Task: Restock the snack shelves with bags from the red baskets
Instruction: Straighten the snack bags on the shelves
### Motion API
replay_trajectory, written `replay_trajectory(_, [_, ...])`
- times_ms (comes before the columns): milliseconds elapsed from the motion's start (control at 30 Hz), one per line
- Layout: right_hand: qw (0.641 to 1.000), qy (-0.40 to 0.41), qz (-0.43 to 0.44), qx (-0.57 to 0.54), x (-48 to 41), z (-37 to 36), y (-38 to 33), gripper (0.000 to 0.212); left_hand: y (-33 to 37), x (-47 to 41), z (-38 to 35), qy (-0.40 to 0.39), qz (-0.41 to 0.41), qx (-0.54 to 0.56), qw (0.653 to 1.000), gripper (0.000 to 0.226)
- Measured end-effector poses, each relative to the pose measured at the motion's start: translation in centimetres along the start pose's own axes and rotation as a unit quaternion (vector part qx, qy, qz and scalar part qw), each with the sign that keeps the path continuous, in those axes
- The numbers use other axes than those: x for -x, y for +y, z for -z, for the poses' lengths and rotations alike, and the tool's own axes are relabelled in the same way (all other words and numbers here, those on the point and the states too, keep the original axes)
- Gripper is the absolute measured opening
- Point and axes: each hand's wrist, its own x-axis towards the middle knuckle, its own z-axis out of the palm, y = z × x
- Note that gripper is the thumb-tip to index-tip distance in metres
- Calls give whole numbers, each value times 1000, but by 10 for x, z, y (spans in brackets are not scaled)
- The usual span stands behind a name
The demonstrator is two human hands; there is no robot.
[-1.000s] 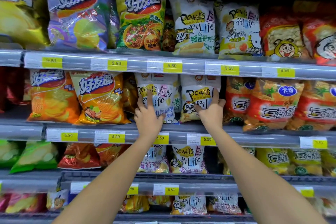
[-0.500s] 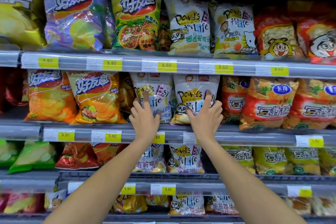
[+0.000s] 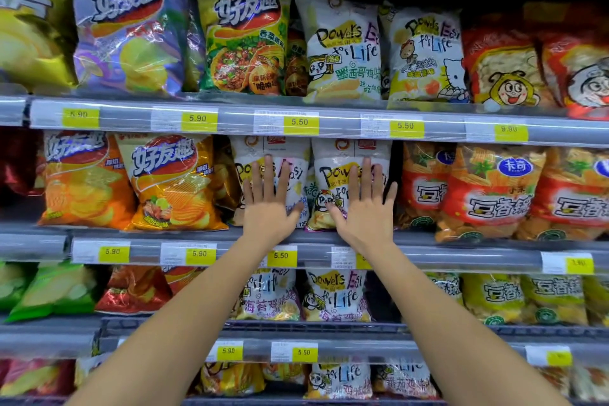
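Two white snack bags stand upright side by side on the second shelf. My left hand lies flat with straight fingers against the left white bag. My right hand presses flat, fingers spread, on the right white bag. Neither hand grips anything. No red basket is in view.
Orange chip bags stand left of the white bags, red and orange bags to the right. The shelf above carries purple, green and white bags. Lower shelves hold more white bags and green bags. Yellow price tags line every shelf rail.
Both hands have opened out flat and slid a little higher on the two white bags. The bags now stand straighter against the shelf.
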Motion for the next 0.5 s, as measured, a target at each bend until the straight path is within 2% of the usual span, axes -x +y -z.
replay_trajectory(233, [998,-65,0,-15,1,15,-2,86,2,5,14,-52,9,27,998,84])
replay_trajectory(300, [999,-33,10,-23,8,23,-2,82,10,12,24,-32,-3,28,999,81])
replay_trajectory(400, [999,25,14,-28,22,31,4,64,30,20,29,16,-63,38,997,62])
replay_trajectory(500, [997,57,18,-47,39,40,20,53,58,23,29,30,-101,92,990,56])
